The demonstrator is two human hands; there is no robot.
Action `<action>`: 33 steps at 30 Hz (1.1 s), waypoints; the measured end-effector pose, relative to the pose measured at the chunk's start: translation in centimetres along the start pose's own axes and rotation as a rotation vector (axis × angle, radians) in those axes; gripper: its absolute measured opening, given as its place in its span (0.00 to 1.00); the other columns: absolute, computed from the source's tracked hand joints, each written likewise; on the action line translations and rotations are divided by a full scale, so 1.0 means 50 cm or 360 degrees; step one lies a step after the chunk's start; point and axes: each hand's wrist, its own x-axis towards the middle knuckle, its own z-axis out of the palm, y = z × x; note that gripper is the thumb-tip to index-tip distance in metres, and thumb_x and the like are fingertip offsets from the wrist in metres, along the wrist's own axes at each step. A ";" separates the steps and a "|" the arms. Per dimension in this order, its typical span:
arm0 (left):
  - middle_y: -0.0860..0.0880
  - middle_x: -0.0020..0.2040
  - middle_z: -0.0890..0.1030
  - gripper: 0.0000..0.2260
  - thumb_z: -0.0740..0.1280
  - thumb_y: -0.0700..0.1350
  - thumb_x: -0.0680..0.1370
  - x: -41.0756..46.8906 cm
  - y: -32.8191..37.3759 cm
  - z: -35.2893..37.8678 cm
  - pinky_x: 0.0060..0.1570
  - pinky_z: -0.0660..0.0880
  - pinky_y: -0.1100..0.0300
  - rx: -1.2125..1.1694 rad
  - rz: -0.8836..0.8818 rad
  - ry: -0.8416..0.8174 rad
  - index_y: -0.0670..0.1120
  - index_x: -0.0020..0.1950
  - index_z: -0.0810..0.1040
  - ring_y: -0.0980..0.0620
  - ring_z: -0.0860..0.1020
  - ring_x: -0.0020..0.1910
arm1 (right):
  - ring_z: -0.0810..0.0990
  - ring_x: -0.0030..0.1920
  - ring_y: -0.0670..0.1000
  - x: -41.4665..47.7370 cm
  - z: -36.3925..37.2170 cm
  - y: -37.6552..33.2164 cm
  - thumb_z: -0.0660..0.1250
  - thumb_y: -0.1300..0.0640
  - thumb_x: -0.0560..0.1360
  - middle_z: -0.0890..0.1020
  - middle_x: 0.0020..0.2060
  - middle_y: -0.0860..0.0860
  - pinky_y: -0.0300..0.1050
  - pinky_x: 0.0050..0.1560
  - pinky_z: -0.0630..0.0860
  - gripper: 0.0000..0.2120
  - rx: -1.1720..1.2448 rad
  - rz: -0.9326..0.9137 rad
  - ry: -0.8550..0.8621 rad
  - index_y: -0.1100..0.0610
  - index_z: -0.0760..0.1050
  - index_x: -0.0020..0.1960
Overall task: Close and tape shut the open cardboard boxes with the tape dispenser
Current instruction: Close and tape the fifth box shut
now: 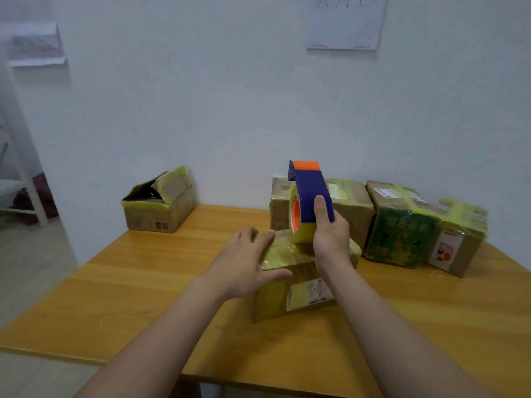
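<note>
Your left hand (247,262) lies flat and unclenched on the near box (298,271), pinning its flaps. Right hand (330,234) clenches the tape dispenser (309,196), roll seemingly touching the box top. Open box (158,202) sits far left; bare table (143,282) between.

The tape dispenser (309,193) is showing a deep blue body with an orange tip and an orange core, its roll looking yellowish. The tabletop (143,282) is glowing honey-orange with wood grain. The near box (290,285) is appearing brown under yellow-green tape, carrying a white label. At far right, a green box (399,237) is displaying yellow printed figures. The wall (230,96) is looking white.
</note>
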 end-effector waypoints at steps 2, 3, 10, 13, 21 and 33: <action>0.47 0.77 0.63 0.45 0.60 0.78 0.71 -0.010 0.002 -0.004 0.74 0.66 0.49 0.0055 -0.0001 0.0000 0.58 0.83 0.55 0.47 0.62 0.75 | 0.83 0.45 0.45 0.000 -0.001 0.000 0.60 0.33 0.77 0.85 0.43 0.47 0.41 0.45 0.75 0.23 0.0039 -0.0010 -0.0007 0.51 0.80 0.54; 0.46 0.75 0.65 0.45 0.59 0.79 0.71 -0.017 0.002 -0.006 0.73 0.66 0.50 0.0090 -0.0023 0.0046 0.57 0.83 0.57 0.47 0.63 0.74 | 0.83 0.43 0.42 -0.001 0.000 -0.001 0.61 0.35 0.78 0.85 0.42 0.45 0.37 0.43 0.76 0.21 0.0058 -0.0024 -0.0009 0.51 0.80 0.53; 0.41 0.64 0.70 0.46 0.51 0.75 0.63 -0.078 -0.059 -0.061 0.59 0.71 0.47 0.0396 -0.0609 0.0236 0.56 0.78 0.61 0.39 0.70 0.60 | 0.84 0.47 0.44 -0.021 0.036 0.016 0.62 0.41 0.80 0.86 0.45 0.47 0.34 0.43 0.79 0.15 0.0188 -0.0108 -0.0041 0.50 0.80 0.52; 0.42 0.65 0.70 0.42 0.54 0.73 0.64 -0.088 -0.074 -0.057 0.59 0.71 0.47 0.0279 -0.0641 0.0180 0.60 0.77 0.59 0.41 0.68 0.60 | 0.84 0.48 0.42 -0.032 0.060 0.036 0.62 0.42 0.80 0.86 0.44 0.45 0.34 0.44 0.79 0.13 0.0204 -0.0089 -0.0097 0.49 0.80 0.51; 0.39 0.69 0.68 0.45 0.53 0.82 0.69 0.009 -0.111 -0.014 0.65 0.70 0.47 0.0227 -0.0754 0.0387 0.58 0.79 0.62 0.38 0.67 0.67 | 0.84 0.47 0.44 -0.042 0.075 0.100 0.63 0.40 0.79 0.86 0.45 0.47 0.37 0.45 0.78 0.16 0.0199 -0.0016 -0.0064 0.51 0.81 0.53; 0.40 0.71 0.68 0.44 0.78 0.62 0.71 0.230 -0.158 0.054 0.70 0.69 0.47 -0.0126 -0.0461 0.0378 0.60 0.82 0.58 0.37 0.70 0.69 | 0.82 0.42 0.41 -0.041 0.037 0.178 0.64 0.43 0.78 0.86 0.40 0.44 0.33 0.44 0.77 0.12 0.0156 0.0038 0.0031 0.49 0.81 0.47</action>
